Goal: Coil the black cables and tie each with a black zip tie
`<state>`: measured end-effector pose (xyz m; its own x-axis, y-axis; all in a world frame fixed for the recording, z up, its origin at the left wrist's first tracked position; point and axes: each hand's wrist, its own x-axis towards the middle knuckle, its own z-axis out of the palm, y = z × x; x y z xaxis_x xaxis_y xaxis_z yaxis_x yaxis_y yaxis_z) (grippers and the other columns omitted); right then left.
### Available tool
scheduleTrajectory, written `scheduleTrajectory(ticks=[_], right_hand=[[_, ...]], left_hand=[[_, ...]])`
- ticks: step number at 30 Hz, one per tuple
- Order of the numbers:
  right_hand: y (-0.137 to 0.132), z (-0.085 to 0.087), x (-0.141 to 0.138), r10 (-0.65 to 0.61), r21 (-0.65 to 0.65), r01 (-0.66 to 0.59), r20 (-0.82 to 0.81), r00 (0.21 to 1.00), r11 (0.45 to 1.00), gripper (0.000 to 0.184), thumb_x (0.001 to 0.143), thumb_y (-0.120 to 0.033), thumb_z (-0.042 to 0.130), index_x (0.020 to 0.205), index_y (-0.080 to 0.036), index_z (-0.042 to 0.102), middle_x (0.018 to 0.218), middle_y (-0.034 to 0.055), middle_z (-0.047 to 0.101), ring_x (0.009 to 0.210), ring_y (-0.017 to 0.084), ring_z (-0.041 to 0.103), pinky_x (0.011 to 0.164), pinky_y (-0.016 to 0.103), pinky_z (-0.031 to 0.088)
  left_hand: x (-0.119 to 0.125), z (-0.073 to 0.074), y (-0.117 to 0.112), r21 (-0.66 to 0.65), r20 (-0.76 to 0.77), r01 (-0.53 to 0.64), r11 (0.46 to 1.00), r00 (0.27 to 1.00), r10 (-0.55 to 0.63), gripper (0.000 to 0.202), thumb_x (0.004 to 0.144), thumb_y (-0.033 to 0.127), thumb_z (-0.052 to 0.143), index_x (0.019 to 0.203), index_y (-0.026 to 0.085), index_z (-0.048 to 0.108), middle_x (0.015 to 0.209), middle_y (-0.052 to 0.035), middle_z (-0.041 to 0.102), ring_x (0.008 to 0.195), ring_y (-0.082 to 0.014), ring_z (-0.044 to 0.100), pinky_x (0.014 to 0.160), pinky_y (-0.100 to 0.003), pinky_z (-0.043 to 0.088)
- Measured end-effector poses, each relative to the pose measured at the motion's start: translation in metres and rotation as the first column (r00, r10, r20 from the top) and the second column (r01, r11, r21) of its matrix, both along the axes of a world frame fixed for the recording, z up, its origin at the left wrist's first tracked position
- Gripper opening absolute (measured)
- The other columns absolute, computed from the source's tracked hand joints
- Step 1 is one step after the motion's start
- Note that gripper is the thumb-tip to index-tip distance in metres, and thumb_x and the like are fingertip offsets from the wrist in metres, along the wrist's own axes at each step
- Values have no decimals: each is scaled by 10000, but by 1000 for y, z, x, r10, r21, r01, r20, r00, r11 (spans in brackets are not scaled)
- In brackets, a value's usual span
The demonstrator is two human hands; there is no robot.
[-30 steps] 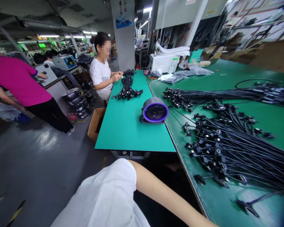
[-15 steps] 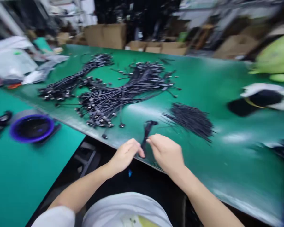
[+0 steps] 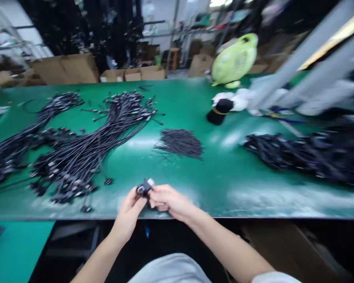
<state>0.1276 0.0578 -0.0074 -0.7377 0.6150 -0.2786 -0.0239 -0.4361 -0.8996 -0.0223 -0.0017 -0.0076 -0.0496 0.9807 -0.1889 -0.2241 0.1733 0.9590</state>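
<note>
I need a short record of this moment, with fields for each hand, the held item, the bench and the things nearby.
Left hand: holds the connector from below
Right hand: grips the same connector from the right
Held item: small black cable connector, with a metal end
Bench: green-topped workbench
Nearby: loose black cables to the left; pile of short thin black wires ahead; blurred black cable heap to the right
</note>
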Motion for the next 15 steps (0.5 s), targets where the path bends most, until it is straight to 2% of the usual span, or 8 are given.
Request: scheduleTrajectory(ticks=[2, 4, 5, 7, 9, 11, 13, 15], right_hand=[[0, -2, 10, 49, -67, -52, -42, 998, 996, 418, 771, -568, 591, 658, -170, 532, 518, -68, 370, 428, 55, 170, 454, 225, 164], [0, 0, 22, -20, 180, 6, 73, 997, 984, 402, 843, -512, 555, 643, -164, 550, 539, -44, 423, 466, 71, 327, 511, 224, 285], [-1, 4, 27, -124, 366, 60, 156, 980, 929, 377, 875, -472, 545, 662, -162, 573, 594, -24, 483, 545, 89, 428, 583, 230, 351], [-6, 11, 33, -367, 663, 123, 242, 898, 738, 261, 887, -425, 584, 834, -174, 634, 821, 12, 591, 770, 132, 551, 755, 256, 422], [-12, 14, 31, -464, 780, 131, 220, 858, 612, 363, 851, -438, 652, 1121, -204, 591, 1093, 49, 591, 974, 170, 572, 886, 284, 443], [-14, 12, 28, -440, 793, 117, 203, 875, 597, 567, 840, -408, 673, 1324, -214, 451, 1284, 89, 523, 1131, 193, 542, 967, 298, 442], [-10, 4, 30, -417, 783, 71, 249, 874, 618, 568, 885, -309, 606, 1391, -198, 374, 1311, 106, 523, 1192, 206, 521, 1003, 321, 437], [-3, -3, 48, -436, 773, 4, 353, 828, 635, 525, 910, -224, 516, 1412, -186, 365, 1300, 113, 554, 1171, 221, 542, 1003, 358, 443]], left_hand=[[9, -6, 1, -42, 67, -46, 998, 997, 49, 421, 736, 435, 756, 1067, 191, 667, 1067, -85, 708, 1031, -237, 637, 972, -360, 473], [13, -10, 8, -66, 142, -96, 993, 984, 104, 419, 716, 447, 770, 1041, 212, 653, 977, -54, 714, 970, -225, 659, 934, -357, 504], [14, -11, 13, -73, 167, -114, 991, 978, 125, 407, 714, 452, 770, 1024, 221, 645, 910, -32, 708, 934, -211, 665, 909, -341, 518], [17, -11, 24, -60, 185, -158, 986, 968, 166, 360, 715, 456, 768, 958, 229, 631, 763, 17, 659, 852, -170, 661, 857, -281, 536], [23, -10, 32, -29, 184, -198, 980, 962, 200, 322, 714, 455, 769, 886, 232, 614, 672, 50, 589, 781, -131, 638, 804, -217, 539], [33, -11, 36, -25, 175, -178, 984, 968, 180, 322, 713, 453, 769, 900, 240, 615, 716, 49, 604, 783, -123, 634, 794, -210, 543], [41, -15, 37, -38, 120, -80, 996, 989, 84, 382, 709, 466, 764, 996, 248, 636, 896, 6, 672, 908, -166, 654, 862, -264, 543], [41, -20, 35, -8, -30, 25, 1000, 999, -25, 458, 726, 469, 742, 1113, 246, 642, 1177, -56, 651, 1126, -236, 608, 996, -337, 490]])
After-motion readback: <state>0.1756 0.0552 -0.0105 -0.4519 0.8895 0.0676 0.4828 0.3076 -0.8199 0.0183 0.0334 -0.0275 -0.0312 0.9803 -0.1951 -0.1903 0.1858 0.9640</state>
